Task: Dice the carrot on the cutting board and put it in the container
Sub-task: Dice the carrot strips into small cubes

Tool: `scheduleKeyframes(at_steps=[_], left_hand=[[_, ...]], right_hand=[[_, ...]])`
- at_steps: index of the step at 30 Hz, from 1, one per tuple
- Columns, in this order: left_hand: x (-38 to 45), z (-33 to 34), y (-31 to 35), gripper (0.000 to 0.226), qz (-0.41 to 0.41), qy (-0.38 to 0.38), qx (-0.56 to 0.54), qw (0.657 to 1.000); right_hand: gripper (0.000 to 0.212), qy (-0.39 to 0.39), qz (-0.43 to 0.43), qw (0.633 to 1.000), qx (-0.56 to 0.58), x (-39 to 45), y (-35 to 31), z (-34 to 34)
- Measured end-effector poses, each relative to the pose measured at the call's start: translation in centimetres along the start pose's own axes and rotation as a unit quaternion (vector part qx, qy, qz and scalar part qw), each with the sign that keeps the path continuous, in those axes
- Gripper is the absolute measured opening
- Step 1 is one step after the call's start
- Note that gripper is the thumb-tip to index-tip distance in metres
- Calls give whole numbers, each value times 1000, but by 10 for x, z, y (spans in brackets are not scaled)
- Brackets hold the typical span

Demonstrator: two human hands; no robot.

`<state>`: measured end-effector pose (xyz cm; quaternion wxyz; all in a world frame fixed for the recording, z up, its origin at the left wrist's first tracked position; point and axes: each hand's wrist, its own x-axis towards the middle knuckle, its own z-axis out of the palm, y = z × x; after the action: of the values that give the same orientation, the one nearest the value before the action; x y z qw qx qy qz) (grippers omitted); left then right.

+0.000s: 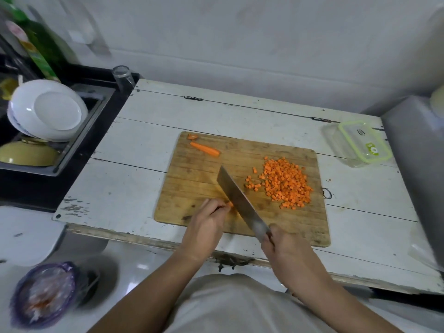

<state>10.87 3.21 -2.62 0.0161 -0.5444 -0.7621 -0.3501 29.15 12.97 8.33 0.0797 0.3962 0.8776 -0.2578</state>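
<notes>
Orange stub of carrot (231, 204) barely shows between the left hand's fingertips (224, 205), which pinch it down against the cutting board (192, 179) in the lower centre of the frame. Left hand (206, 222) lies knuckles-up, fingers curled in on the piece. Cleaver (240, 200) stands just right of those fingertips, blade flat close against them, edge down at the board. Right hand (283, 251) wraps the handle, fingers closed round it; handle itself hidden.

Step in hand, by judgement: dicing, last bit of the current strip. Diced pile (286, 183) sits right of centre on the board, a few cubes strayed toward the blade. One uncut carrot length (205, 149) and a small end scrap (193, 136) lie at the board's upper left corner, well apart from the hands.

Container (360, 144), clear with a green-rimmed lid, stands off the board at the right on the white table (125, 183); no carrot in it yet.

Next move likely needs short, careful cuts: stub is small, fingertips near the edge. Then fetch the upper-left length.
</notes>
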Motion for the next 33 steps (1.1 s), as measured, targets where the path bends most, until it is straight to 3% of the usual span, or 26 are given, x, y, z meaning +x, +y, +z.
scheduleKeyframes(at_steps=[4, 11, 14, 16, 18, 21, 23, 25, 29, 33], left_hand=[[4, 1, -2, 25, 2, 5, 4, 1000], [1, 1, -2, 26, 1, -4, 12, 1000], [-8, -4, 0, 20, -41, 13, -20, 999], [-9, -13, 6, 18, -117, 32, -59, 991], [-3, -23, 15, 15, -253, 9, -108, 961], [19, -31, 21, 6, -465, -62, -234, 852], [29, -31, 21, 3, -516, -98, -278, 804], [33, -30, 20, 8, -499, -133, -235, 824], [33, -25, 22, 10, -396, -158, -61, 902], [36, -21, 25, 22, -349, -134, -30, 927]], right_hand=[[19, -28, 30, 999, -5, -3, -10, 9], [23, -9, 33, 999, 12, 41, -28, 1], [20, 2, 29, 1000, 8, 27, -14, -6], [17, 2, 26, 1000, 11, 15, -7, -8], [23, -1, 29, 999, 20, 10, -4, -8], [31, -16, 20, 999, 26, 3, -7, -3], [30, -25, 19, 999, 31, 1, -9, -2], [26, -27, 24, 999, 31, 4, -10, -2], [19, -25, 39, 999, 23, 13, -9, -5], [18, -18, 43, 999, 27, 18, -3, -10]])
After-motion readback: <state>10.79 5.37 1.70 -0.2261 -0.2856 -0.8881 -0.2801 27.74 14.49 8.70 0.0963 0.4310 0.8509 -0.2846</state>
